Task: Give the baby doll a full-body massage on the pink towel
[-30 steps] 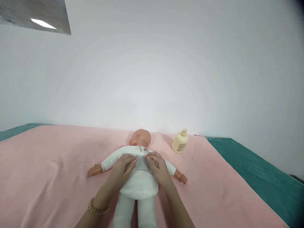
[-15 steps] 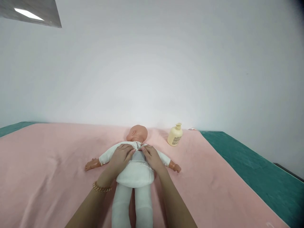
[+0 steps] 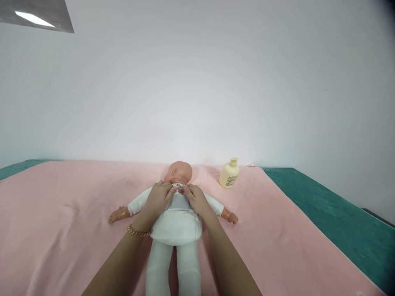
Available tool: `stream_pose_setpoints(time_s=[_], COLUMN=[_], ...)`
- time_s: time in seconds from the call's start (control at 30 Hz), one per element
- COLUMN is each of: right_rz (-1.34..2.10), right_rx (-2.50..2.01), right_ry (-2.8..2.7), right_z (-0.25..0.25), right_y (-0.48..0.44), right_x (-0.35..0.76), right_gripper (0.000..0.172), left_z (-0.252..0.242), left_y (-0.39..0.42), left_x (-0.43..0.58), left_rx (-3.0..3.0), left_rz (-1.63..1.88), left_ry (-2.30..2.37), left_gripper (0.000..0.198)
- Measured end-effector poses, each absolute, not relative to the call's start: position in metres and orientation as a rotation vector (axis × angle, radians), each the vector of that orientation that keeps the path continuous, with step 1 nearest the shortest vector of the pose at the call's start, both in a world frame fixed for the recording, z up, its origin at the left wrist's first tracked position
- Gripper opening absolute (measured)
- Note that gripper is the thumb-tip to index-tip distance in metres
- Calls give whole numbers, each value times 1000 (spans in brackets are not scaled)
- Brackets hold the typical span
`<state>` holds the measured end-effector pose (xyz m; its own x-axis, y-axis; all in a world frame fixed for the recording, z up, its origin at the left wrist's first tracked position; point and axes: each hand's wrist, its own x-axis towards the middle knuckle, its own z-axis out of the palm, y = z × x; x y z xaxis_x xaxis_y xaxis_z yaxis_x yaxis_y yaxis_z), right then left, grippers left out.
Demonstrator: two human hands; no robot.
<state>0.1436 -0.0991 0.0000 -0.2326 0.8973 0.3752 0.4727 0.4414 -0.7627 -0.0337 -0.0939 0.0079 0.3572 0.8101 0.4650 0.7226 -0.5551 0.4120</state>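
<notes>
A baby doll with a white cloth body lies lengthwise in front of me, its bald head turned so that an ear shows and its arms spread sideways. On its upper back, below the neck, rests my left hand, fingers laid flat toward the shoulder and thumb near the midline. My right hand mirrors it on the other side, also flat and open. The two thumb tips sit close together, just above a grey panel on the body. What lies beneath the palms is hidden.
A cream pump bottle stands beyond the doll, to the right. Pink cloth with a few wrinkles covers most of the green surface. A pale wall rises along the far edge.
Both hands have slid a little up the doll's back toward the neck, with the thumbs now nearer the neck. The doll and the bottle have stayed in place; the view shifted slightly.
</notes>
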Motion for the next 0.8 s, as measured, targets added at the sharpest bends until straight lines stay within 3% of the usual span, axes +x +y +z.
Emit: stream_pose_setpoints(time_s=[0.4,0.6,0.7,0.8], right_rz=[599,587,632,645], right_rx=[-1251,-1260,-1263,-1310], right_ry=[-1973,-1965,-1921,-1807], right_z=[-2,-7,-5,-3], right_y=[-99,-99,-100,-103], right_x=[142,139,141,142], right_gripper=[43,39,40,37], left_z=[-3,-5,5,17], left_y=[-91,-94,-108,-128], left_x=[-35,-36,-42,-54], left_rx=[2522,2432,2344,2120], left_rz=[866,1015,1086,795], left_ry=[1424,1338,1571,2057], left_gripper=[36,39,43,47])
